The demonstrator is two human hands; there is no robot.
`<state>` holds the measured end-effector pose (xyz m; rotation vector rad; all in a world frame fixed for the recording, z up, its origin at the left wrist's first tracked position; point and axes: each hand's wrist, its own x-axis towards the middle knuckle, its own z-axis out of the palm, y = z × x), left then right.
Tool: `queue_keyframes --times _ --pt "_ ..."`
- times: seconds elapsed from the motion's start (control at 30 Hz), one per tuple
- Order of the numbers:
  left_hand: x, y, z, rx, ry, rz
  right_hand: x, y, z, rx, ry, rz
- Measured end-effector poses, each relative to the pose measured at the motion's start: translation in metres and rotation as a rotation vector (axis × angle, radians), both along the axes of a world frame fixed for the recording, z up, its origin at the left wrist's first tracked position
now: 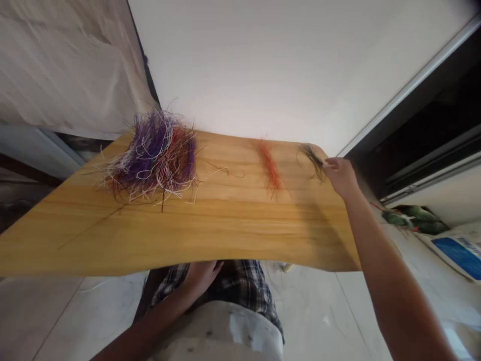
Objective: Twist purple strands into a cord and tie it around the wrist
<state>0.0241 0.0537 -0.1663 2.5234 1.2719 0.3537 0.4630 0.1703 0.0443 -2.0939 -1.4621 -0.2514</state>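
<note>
My right hand (341,175) reaches to the far right corner of the wooden table, its fingers pinched on a small bunch of dark strands (312,158) lying there. Left of it, apart from the hand, is a thin bundle of orange strands (269,166). A large tangled heap of purple, white and reddish-brown strands (158,155) covers the table's left part. Below the near edge, my left hand (205,276) rests on my lap, holding nothing visible; its fingers lie loosely stretched and are partly hidden by the tabletop.
The wooden tabletop (210,225) stands against a white wall (244,65). A pale cloth (63,65) hangs at the left. On the tiled floor to the right lie a dark green bundle (417,219) and a white and blue bag (458,255). A dark opening (421,120) is behind my right arm.
</note>
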Motion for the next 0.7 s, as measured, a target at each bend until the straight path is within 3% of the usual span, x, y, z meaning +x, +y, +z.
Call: queue_keyframes --times 0.1,0.2,0.3,0.37,0.43,0.5,0.53,0.6,0.63,0.7 --pt "0.018 0.008 -0.001 -0.026 -0.1 -0.022 -0.009 -0.026 0.003 -0.023 0.042 0.019" --pt "0.021 -0.005 0.021 -0.048 -0.243 -0.099 -0.024 -0.051 0.012 0.001 0.056 0.053" --pt "0.008 -0.034 0.073 -0.071 -0.431 -0.271 -0.057 -0.081 0.029 0.068 0.052 0.119" --pt "-0.003 -0.05 0.119 -0.094 -0.567 -0.404 -0.093 -0.105 0.042 0.106 0.068 0.201" --pt "-0.011 -0.053 0.167 -0.198 -0.845 -0.426 -0.137 -0.13 0.052 0.068 0.113 0.339" --pt "-0.012 -0.039 0.206 -0.495 -1.017 -0.377 -0.182 -0.152 0.056 -0.077 0.275 0.605" --pt "-0.009 -0.028 0.221 -0.657 -1.03 -0.292 -0.202 -0.16 0.056 -0.148 0.398 0.757" --pt "-0.001 -0.001 0.239 -0.833 -1.072 -0.265 -0.235 -0.166 0.049 -0.175 0.607 0.93" --pt "0.003 0.013 0.243 -0.865 -1.062 -0.239 -0.247 -0.165 0.043 -0.183 0.674 0.968" --pt "0.01 0.04 0.246 -0.746 -0.989 -0.228 -0.26 -0.152 0.029 -0.09 0.81 0.976"
